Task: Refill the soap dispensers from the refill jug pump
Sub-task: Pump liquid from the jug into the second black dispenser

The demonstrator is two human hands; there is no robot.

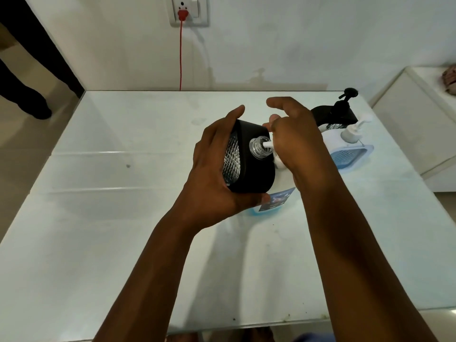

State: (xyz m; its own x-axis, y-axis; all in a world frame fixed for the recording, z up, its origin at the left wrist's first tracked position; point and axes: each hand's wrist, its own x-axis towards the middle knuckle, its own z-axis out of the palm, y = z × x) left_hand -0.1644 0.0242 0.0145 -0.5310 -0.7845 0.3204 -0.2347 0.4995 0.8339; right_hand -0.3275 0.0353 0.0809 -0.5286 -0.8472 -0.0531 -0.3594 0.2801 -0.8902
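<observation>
Centre frame: left hand (217, 166) grips black dispenser (251, 161) tipped sideways, neck pointing right onto jug (278, 191) spout; right hand (293, 141) presses pump, grip unclear.

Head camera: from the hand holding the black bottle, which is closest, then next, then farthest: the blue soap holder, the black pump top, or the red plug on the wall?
From the left hand:
1. Blue-and-white soap dispenser with white pump, on the table to the right.
2. Black pump top, just behind it, far right.
3. Red plug, up in the wall socket.
</observation>
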